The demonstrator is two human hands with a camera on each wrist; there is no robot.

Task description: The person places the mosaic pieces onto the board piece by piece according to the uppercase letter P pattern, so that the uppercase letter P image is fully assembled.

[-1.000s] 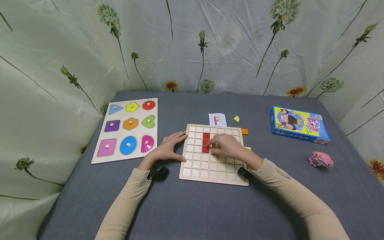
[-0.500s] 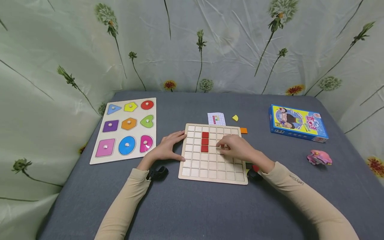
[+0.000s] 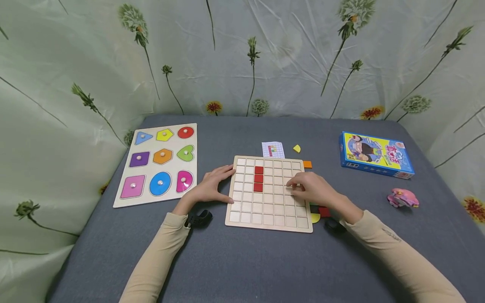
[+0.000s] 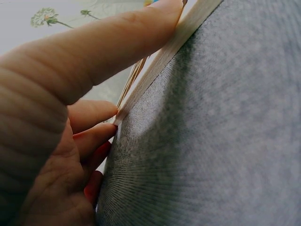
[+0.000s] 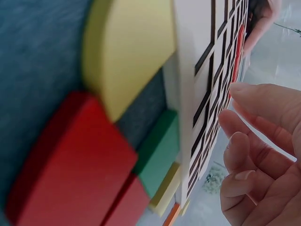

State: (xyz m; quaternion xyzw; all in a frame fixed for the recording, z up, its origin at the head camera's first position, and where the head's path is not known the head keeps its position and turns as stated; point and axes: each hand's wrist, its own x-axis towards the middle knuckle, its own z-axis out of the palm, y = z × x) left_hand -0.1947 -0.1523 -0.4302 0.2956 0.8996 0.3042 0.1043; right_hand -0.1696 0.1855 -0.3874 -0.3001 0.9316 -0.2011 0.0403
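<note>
In the head view a wooden grid board [image 3: 265, 209] lies in the middle of the table. Three red squares [image 3: 258, 178] sit in a column in its cells, left of centre. My left hand [image 3: 209, 187] rests along the board's left edge, thumb and fingertips spread and touching the rim. Over the right part of the grid hovers my right hand [image 3: 312, 188]. The right wrist view shows its fingers [image 5: 242, 146] loosely bent, thumb and index apart, nothing between them. A small printed grid card [image 3: 273, 150] lies behind the board.
Loose red [image 5: 70, 165], yellow [image 5: 136, 42] and green [image 5: 157, 153] blocks lie by the board's right edge, and an orange one [image 3: 307, 164] farther back. A shape puzzle [image 3: 129, 201] lies left. At right are a blue box [image 3: 377, 155] and a pink toy [image 3: 403, 198].
My right hand has moved right, from beside the red squares towards the board's right edge, uncovering the squares and the blocks beside the board. My left hand has stayed in place.
</note>
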